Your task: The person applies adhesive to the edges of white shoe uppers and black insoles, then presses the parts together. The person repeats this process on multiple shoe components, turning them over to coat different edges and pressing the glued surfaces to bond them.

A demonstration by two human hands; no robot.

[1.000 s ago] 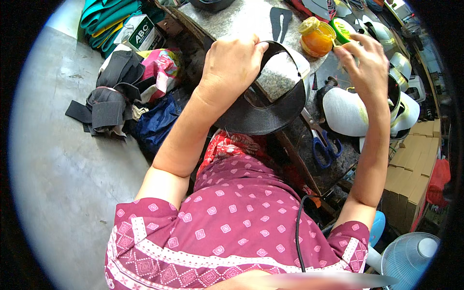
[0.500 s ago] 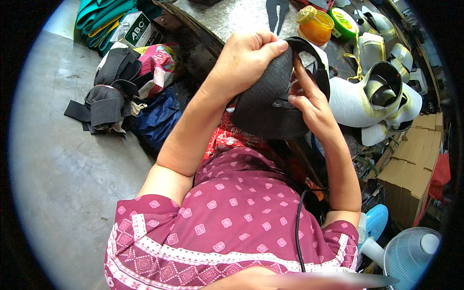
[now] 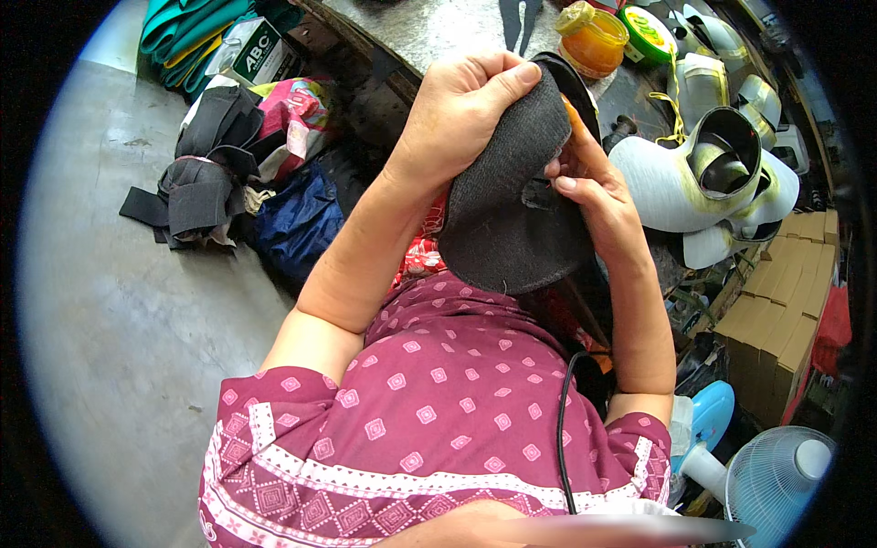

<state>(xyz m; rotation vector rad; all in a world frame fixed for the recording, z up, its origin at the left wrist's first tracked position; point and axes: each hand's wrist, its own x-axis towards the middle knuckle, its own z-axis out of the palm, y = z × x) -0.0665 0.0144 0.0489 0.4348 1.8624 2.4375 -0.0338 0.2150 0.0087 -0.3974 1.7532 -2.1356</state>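
A black fabric shoe upper (image 3: pixel 512 228), curved and open at its top, is held up in front of my chest over the near edge of the workbench. My left hand (image 3: pixel 470 105) pinches its upper left edge between thumb and curled fingers. On the other side, my right hand (image 3: pixel 594 173) grips the edge near a small slit, with the thumb outside and the fingers partly hidden in the fold. An orange-brown stain shows on the right index finger. Beyond the upper stands a jar of amber glue-like stuff (image 3: pixel 598 47), its rim crusted yellow.
Several pale shoe uppers (image 3: pixel 667 183) are heaped at the right of the bench, near a green-and-white round tub (image 3: pixel 649 36). Cardboard boxes (image 3: pixel 776 310) and a fan (image 3: pixel 776 484) stand at lower right. Black cloth bundles (image 3: pixel 196 192) and a blue bag (image 3: pixel 297 224) lie at left.
The upper has tilted, so more of its broad outer face shows and its opening looks narrower. My right hand has shifted slightly along its edge; my left keeps its pinch.
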